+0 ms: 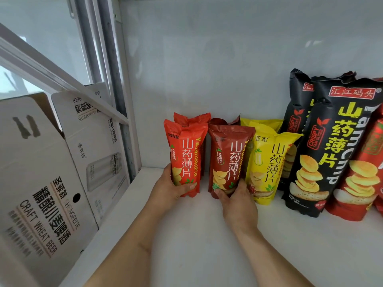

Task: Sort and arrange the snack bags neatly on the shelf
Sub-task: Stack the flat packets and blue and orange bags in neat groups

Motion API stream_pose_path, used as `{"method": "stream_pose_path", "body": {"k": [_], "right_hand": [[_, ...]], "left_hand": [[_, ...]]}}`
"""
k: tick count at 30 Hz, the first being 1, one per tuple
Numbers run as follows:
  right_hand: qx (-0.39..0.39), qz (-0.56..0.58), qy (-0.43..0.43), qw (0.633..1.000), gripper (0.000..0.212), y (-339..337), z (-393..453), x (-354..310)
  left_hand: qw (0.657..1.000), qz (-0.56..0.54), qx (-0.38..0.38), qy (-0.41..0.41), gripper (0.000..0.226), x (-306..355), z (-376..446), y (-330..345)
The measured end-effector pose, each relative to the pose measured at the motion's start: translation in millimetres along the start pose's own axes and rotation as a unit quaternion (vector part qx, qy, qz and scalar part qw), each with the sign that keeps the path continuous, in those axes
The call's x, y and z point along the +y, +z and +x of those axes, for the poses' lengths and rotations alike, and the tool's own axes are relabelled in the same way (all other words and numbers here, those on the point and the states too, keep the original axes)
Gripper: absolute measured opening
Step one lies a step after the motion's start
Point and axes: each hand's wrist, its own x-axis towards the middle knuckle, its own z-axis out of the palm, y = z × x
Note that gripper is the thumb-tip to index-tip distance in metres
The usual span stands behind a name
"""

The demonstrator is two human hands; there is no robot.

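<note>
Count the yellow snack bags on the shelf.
2: the front yellow bag stands right of the dark red bag; a second yellow bag stands directly behind it, only its top showing. More could be hidden.

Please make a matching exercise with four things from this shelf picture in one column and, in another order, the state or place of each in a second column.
Things:
1. orange bag
2. dark red bag
3. yellow bag
4. large black bag

States or places:
a. held at its base by the right hand
b. tallest of the four, to the right of the three small bags
c. held at its base by the left hand
d. untouched, between the dark red bag and the black bags

Pairs: 1-c, 2-a, 3-d, 4-b
</note>
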Motion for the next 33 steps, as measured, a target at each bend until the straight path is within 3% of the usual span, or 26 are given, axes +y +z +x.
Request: {"method": "stream_pose_path", "body": {"k": [6,27,30,33], "right_hand": [[-0.007,0.002,-0.004,1.000,0.062,2,2,2],[-0.014,0.023,0.000,1.000,0.077,-9,-6,3],[-0.017,0.007,-0.020,1.000,0.070,-21,-13,4],[-0.009,-0.020,-0.051,0.998,0.048,-43,-22,-3]], "left_hand": [[0.998,0.050,-0.031,-0.033,0.087,-8,3,3],[0.998,0.059,0.012,-0.026,0.081,-5,-15,8],[0.990,0.110,0.049,-0.070,0.088,-6,-23,8],[0.971,0.216,0.093,-0.050,0.070,-2,-42,6]]}}
